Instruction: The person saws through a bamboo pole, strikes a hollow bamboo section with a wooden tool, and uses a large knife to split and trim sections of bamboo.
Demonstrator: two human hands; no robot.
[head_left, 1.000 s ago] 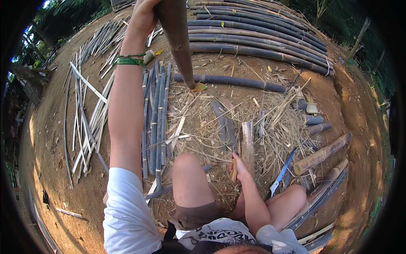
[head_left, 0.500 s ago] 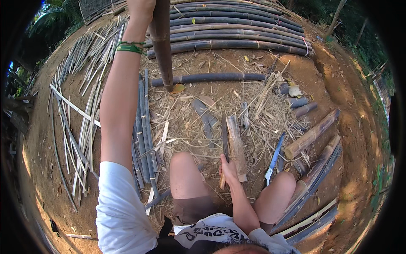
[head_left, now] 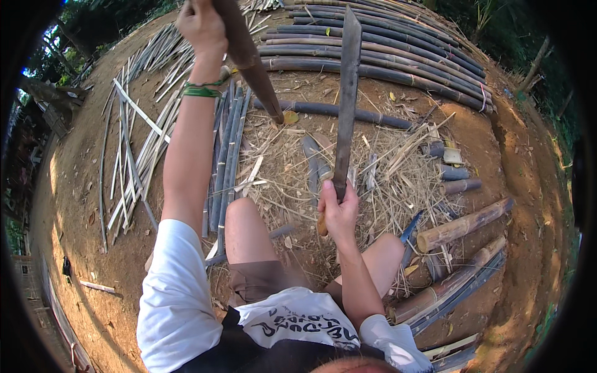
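My left hand point(head_left: 204, 31), with a green band at its wrist, is closed at the upper part of a thick brown bamboo pole point(head_left: 258, 78). The pole leans, and its lower end meets the littered ground beside a yellow leaf point(head_left: 291, 117). My right hand point(head_left: 340, 208) is wrapped round a machete point(head_left: 347, 99) between my knees. The long dark blade points up and away from me; the wooden handle end shows below my fist. Behind this hand, a split bamboo piece is mostly hidden.
Long bamboo poles point(head_left: 385, 71) lie stacked at the far side. Thin strips point(head_left: 140, 149) are scattered on the left, next to dark split lengths point(head_left: 229, 161). Bamboo shavings point(head_left: 398, 174) cover the ground ahead. A blue saw point(head_left: 410, 227) and a cut bamboo section point(head_left: 463, 224) lie right.
The machete has risen from beside the split bamboo, its blade now reaching high in view. The pole tilts more, its top towards the left. The whole view has shifted somewhat.
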